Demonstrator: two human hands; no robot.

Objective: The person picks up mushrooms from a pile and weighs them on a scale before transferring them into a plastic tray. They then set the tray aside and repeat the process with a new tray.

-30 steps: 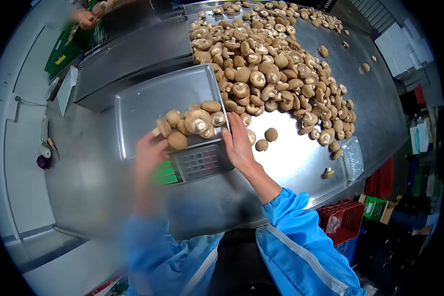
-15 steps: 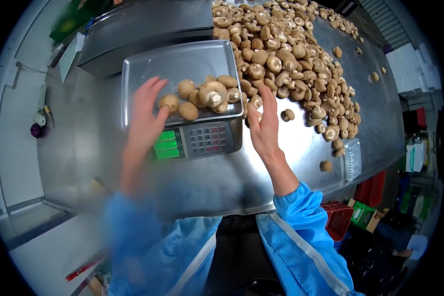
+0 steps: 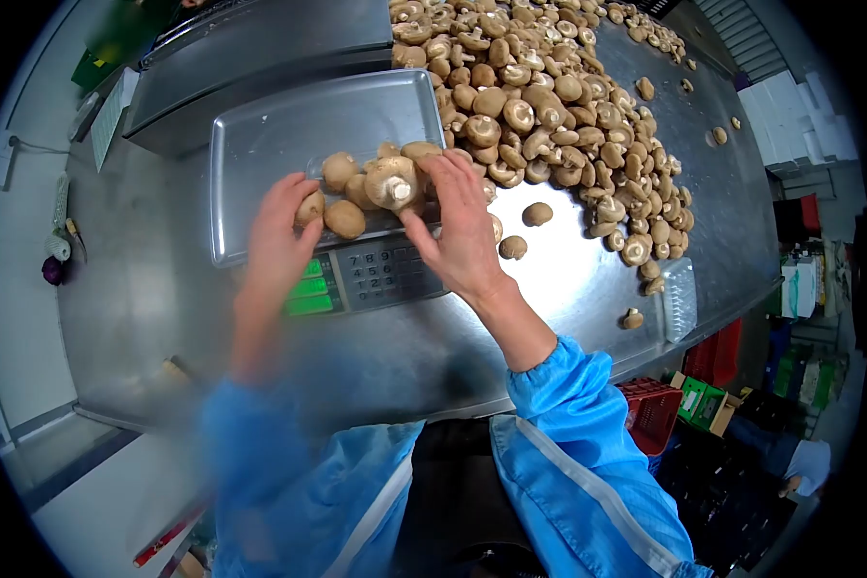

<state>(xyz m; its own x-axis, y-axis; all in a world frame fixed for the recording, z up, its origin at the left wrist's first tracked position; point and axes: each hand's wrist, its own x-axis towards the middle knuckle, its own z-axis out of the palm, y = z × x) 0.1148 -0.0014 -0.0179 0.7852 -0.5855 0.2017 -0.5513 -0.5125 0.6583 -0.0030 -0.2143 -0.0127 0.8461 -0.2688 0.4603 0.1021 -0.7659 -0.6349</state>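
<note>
A small heap of brown shiitake mushrooms (image 3: 346,220) lies on the steel pan (image 3: 299,120) of a digital scale. At the heap's left end my left hand (image 3: 281,231) curls its fingers and thumb round one mushroom (image 3: 309,208). My right hand (image 3: 460,231) is cupped over the right end, fingers on top and thumb low, against several mushrooms that it partly hides. Between the hands a large mushroom (image 3: 393,183) shows its pale stem. Below the pan are the scale's keypad (image 3: 376,270) and green display (image 3: 308,296), partly covered by my left hand.
A big pile of shiitake mushrooms (image 3: 568,116) covers the steel table right of the scale. Loose mushrooms (image 3: 512,248) lie nearer me. A clear plastic tray (image 3: 679,301) sits by the right edge. Behind the scale stands a steel box (image 3: 260,58); red crates (image 3: 651,414) are below.
My right hand has moved left from beside the scale onto the mushrooms at the pan's right end. My left hand has closed round a mushroom. Another loose mushroom now shows on the table.
</note>
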